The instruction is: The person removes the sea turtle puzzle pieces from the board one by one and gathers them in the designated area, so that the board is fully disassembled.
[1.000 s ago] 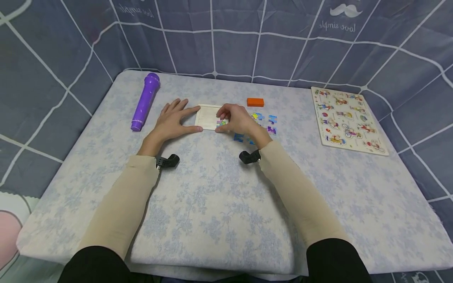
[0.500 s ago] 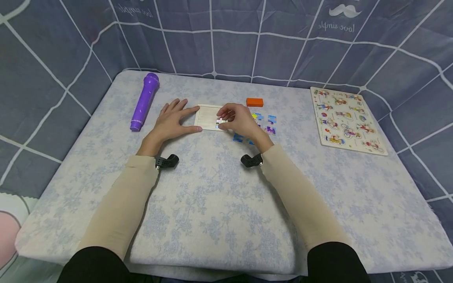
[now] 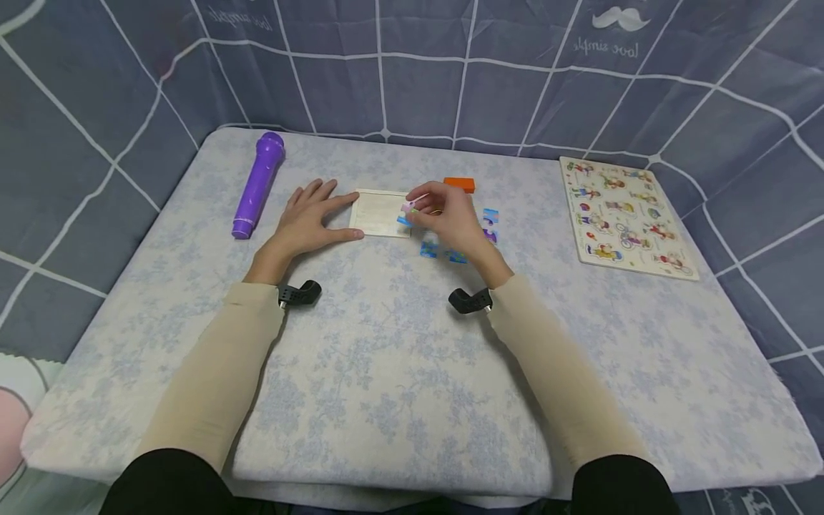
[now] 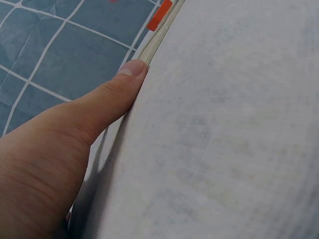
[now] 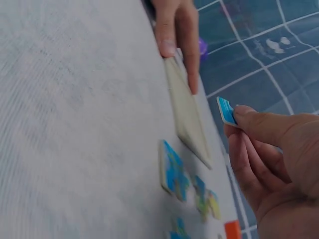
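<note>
My right hand (image 3: pixel 453 218) pinches a small jigsaw puzzle piece (image 5: pixel 227 111), blue on its visible face, between thumb and fingers. The piece is raised above the right end of a shallow wooden puzzle tray (image 3: pixel 378 214). My left hand (image 3: pixel 307 223) lies flat at the tray's left side, thumb and index finger spread and touching its edge. In the left wrist view only the thumb (image 4: pixel 107 102) of that hand shows, against the tray's edge. Several loose puzzle pieces (image 5: pixel 173 172) lie right of the tray, some hidden behind my right hand in the head view.
An orange block (image 3: pixel 460 184) lies behind the right hand. At the left stands off a purple microphone-shaped tube (image 3: pixel 259 184). A wooden board with figure pictures (image 3: pixel 624 214) lies at the right. Grey-blue gridded curtain (image 3: pixel 425 93) borders the table's back and sides.
My right hand has lifted the puzzle piece from the tray's lower right corner and drawn back slightly to the right, tilting it. The left hand keeps its place on the tray.
</note>
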The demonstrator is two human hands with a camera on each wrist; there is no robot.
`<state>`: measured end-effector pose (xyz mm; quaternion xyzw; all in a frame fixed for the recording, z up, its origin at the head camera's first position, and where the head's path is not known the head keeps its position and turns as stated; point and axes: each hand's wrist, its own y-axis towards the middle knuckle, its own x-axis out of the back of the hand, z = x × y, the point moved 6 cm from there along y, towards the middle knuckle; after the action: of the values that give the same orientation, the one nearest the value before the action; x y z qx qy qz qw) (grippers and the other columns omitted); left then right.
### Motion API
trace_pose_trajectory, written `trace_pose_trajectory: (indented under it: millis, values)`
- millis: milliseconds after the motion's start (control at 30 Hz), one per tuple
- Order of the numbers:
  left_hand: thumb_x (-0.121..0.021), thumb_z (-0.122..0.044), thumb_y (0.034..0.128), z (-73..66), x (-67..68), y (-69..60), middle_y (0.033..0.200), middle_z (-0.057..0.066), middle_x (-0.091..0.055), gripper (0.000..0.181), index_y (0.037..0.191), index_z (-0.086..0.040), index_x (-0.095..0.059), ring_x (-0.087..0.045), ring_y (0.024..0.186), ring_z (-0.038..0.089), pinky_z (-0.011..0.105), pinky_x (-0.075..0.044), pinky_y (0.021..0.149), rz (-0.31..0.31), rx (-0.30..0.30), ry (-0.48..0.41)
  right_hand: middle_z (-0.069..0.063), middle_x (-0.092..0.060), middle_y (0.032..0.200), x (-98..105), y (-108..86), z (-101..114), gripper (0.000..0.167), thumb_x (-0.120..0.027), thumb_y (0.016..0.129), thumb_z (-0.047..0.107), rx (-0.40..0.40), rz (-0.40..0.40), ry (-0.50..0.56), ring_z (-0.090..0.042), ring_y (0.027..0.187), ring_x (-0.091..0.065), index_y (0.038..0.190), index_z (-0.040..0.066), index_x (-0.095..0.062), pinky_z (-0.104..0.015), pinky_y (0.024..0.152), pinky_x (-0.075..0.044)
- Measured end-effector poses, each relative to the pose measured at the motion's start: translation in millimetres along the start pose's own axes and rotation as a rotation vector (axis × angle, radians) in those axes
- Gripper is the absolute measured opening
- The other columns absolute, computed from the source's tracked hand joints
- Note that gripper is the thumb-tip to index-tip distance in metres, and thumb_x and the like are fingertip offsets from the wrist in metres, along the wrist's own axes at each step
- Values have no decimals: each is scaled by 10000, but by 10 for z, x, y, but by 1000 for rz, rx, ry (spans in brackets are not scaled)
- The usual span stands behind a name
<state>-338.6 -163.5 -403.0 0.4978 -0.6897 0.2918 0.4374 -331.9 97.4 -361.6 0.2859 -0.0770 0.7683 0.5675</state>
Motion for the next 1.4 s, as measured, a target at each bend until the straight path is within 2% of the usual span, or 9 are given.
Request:
trace_pose_trajectory:
  millis: [267, 500, 600, 700, 900, 1167, 1400]
  values:
    - [-746, -628, 888, 26, 6, -15, 1772, 147, -151, 905, 1643, -265, -402, -32, 1647, 380, 584, 57, 1325, -5, -3, -9, -94, -785, 1076, 512, -396, -138, 239, -805, 955, 180, -28, -62, -30, -145, 905, -715, 1161, 61, -783, -226, 833, -582]
    - [-744, -636, 888, 50, 16, -10, 1771, 151, -153, 911, 1644, -263, -400, -33, 1647, 381, 586, 57, 1325, -10, -1, -3, -108, -783, 1190, 794, -779, -345, 259, -769, 987, 191, -132, -23, -80, -136, 978, -724, 1216, 73, -793, -167, 790, -547]
    - [-745, -638, 887, 58, 13, -6, 1772, 148, -149, 913, 1645, -267, -398, -29, 1648, 378, 581, 62, 1325, -9, 2, -4, -116, -790, 1123, 820, -891, -436, 255, -768, 987, 184, -164, -14, -152, -174, 957, -721, 1220, 81, -790, -158, 770, -530]
    - [-746, -639, 887, 58, -6, -3, 1773, 145, -146, 912, 1645, -269, -398, -26, 1649, 374, 579, 64, 1326, -7, 3, -9, -124, -786, 1033, 811, -950, -522, 243, -771, 984, 168, -155, -22, -224, -222, 907, -719, 1207, 73, -782, -172, 753, -527]
    - [-744, -640, 888, 32, -20, -5, 1775, 136, -144, 907, 1644, -275, -399, -26, 1650, 365, 574, 64, 1327, -6, 4, -9, -133, -771, 996, 817, -1011, -538, 229, -775, 979, 168, -112, -61, -320, -254, 888, -716, 1176, 51, -774, -316, 817, -585]
    - [-740, -631, 894, 1, 23, -13, 1774, 140, -143, 901, 1645, -270, -397, -26, 1649, 374, 579, 64, 1325, -5, 2, -7, -121, -720, 1186, 748, -1091, -496, 358, -853, 906, 165, -60, -17, -331, -284, 1012, -678, 1232, 62, -745, -428, 862, -585]
    - [-748, -623, 894, -10, 12, -19, 1774, 139, -143, 897, 1644, -276, -400, -26, 1649, 373, 573, 62, 1327, -3, 1, -10, -139, -723, 1160, 754, -1096, -520, 337, -849, 907, 130, -79, -18, -319, -303, 992, -681, 1218, 53, -746, -460, 877, -589]
